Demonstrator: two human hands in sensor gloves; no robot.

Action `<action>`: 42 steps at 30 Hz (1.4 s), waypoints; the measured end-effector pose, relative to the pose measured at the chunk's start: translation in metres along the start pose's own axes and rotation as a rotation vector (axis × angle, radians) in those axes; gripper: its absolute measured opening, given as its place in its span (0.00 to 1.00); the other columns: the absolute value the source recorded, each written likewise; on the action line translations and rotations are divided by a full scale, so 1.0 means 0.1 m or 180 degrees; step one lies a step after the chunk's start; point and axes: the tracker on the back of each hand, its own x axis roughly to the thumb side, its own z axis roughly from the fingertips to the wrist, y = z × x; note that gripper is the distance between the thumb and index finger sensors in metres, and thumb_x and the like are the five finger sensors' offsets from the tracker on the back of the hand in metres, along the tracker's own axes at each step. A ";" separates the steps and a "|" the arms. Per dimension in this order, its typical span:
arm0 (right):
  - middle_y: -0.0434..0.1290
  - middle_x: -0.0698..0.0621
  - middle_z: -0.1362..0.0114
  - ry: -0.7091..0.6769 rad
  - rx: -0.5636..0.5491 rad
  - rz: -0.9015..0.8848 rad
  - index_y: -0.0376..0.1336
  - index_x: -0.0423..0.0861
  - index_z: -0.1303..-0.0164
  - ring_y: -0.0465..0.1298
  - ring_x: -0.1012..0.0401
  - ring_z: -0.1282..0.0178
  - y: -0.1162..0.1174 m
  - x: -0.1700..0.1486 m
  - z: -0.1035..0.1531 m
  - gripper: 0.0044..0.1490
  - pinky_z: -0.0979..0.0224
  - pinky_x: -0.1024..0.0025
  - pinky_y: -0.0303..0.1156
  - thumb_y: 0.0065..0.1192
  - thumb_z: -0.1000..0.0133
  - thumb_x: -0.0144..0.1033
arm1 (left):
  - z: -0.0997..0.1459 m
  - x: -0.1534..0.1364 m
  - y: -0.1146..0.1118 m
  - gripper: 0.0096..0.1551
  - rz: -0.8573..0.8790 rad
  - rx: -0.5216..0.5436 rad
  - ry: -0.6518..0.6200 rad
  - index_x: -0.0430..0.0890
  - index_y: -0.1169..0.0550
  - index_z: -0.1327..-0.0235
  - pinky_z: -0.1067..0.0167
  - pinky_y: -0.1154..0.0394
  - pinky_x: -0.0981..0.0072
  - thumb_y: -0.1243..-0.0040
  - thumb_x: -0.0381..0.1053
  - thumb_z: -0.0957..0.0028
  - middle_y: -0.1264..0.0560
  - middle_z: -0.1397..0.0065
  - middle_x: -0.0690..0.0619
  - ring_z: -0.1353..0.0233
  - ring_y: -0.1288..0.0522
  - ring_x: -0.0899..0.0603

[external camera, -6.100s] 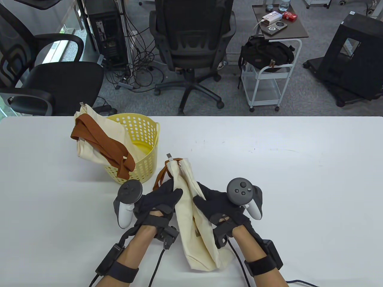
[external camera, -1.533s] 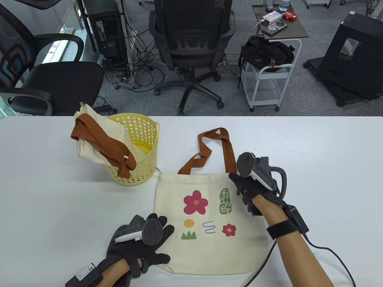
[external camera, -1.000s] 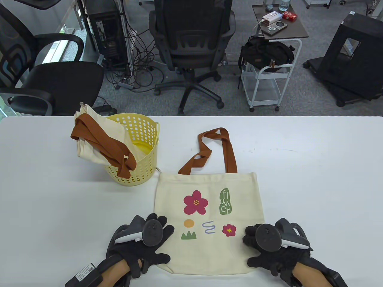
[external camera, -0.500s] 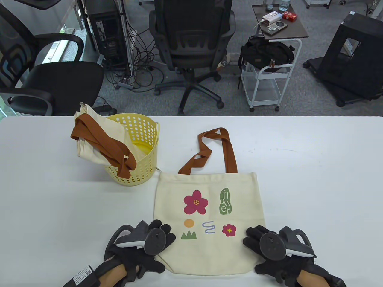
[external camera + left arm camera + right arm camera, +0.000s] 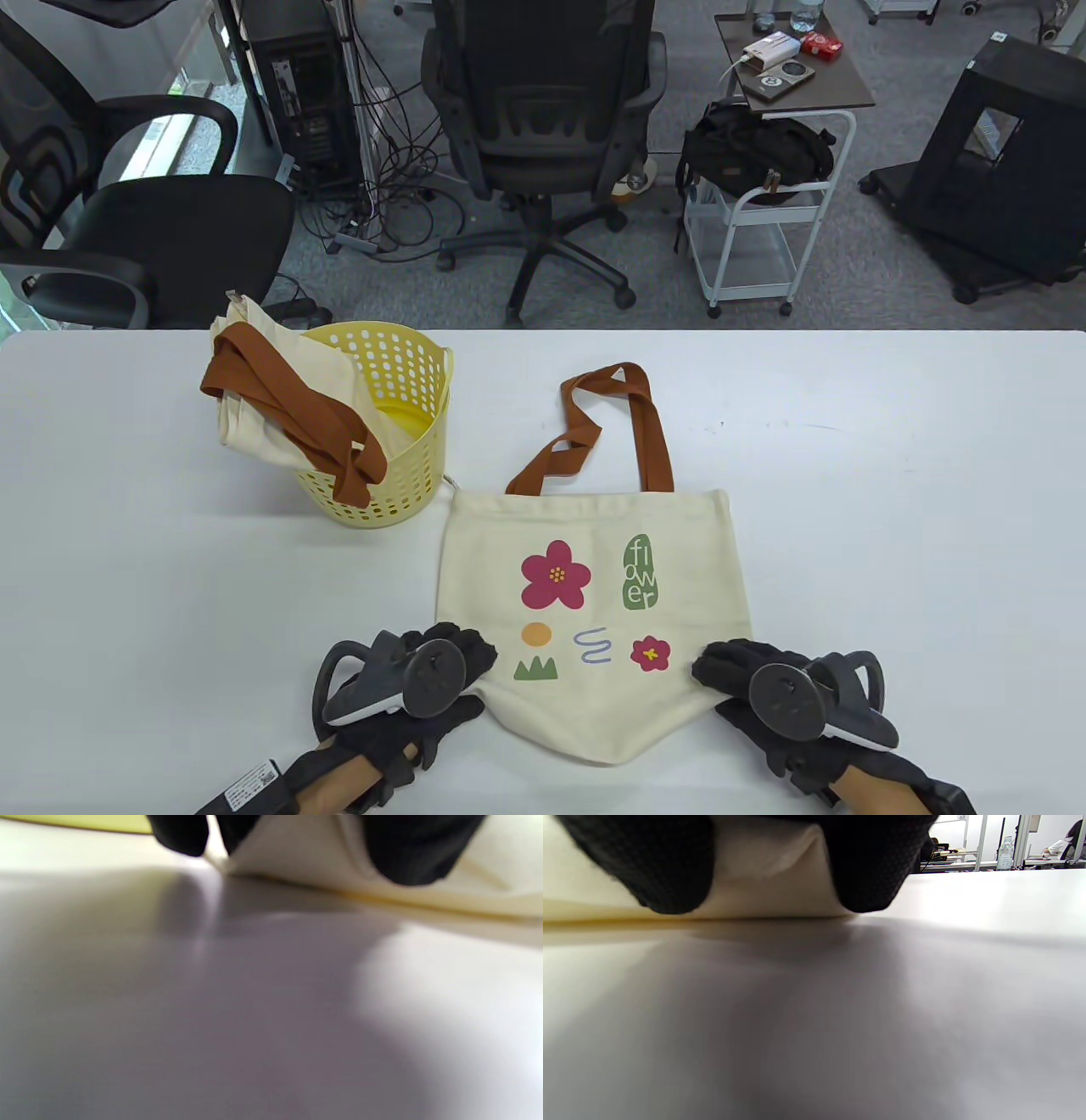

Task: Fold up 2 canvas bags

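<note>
A cream canvas bag (image 5: 585, 594) with flower prints and brown handles (image 5: 611, 424) lies spread on the white table (image 5: 891, 509). My left hand (image 5: 462, 658) grips its near left corner and my right hand (image 5: 721, 666) grips its near right corner. Both corners are lifted off the table, so the bottom edge sags between them. The wrist views show cream cloth (image 5: 322, 861) (image 5: 768, 870) pinched between black fingertips (image 5: 407, 849) (image 5: 874, 861) just above the table. A second cream bag (image 5: 271, 407) with brown handles hangs over the rim of a yellow basket (image 5: 399, 424).
The yellow basket stands on the table's left half, just left of the spread bag's top corner. Office chairs, a white cart and cables are on the floor beyond the table's far edge.
The bag was unrolled and spread flat. My right hand came down from the top right corner to the near right corner. Both hands now grip and raise the near corners.
</note>
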 end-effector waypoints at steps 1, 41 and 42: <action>0.76 0.57 0.29 0.0007 -0.0011 -0.0079 0.68 0.63 0.38 0.78 0.57 0.29 -0.03 -0.02 -0.01 0.30 0.32 0.55 0.78 0.75 0.52 0.45 | 0.00 -0.03 0.02 0.34 0.0121 0.0045 0.0018 0.58 0.27 0.34 0.24 0.36 0.44 0.34 0.61 0.57 0.31 0.24 0.57 0.20 0.32 0.43; 0.63 0.48 0.17 0.1289 -0.0011 0.0361 0.54 0.54 0.22 0.71 0.47 0.23 -0.20 -0.15 -0.78 0.49 0.26 0.45 0.70 0.72 0.52 0.55 | -0.50 0.04 0.26 0.54 -0.0622 0.0506 0.0882 0.58 0.55 0.25 0.23 0.38 0.41 0.41 0.69 0.57 0.50 0.16 0.53 0.18 0.36 0.38; 0.60 0.47 0.16 0.1346 0.0015 0.0457 0.51 0.54 0.21 0.68 0.46 0.21 -0.19 -0.12 -0.78 0.52 0.25 0.45 0.68 0.72 0.52 0.56 | -0.51 0.04 0.25 0.54 -0.0543 0.0474 0.0809 0.60 0.55 0.25 0.21 0.42 0.38 0.42 0.68 0.57 0.54 0.16 0.53 0.16 0.41 0.37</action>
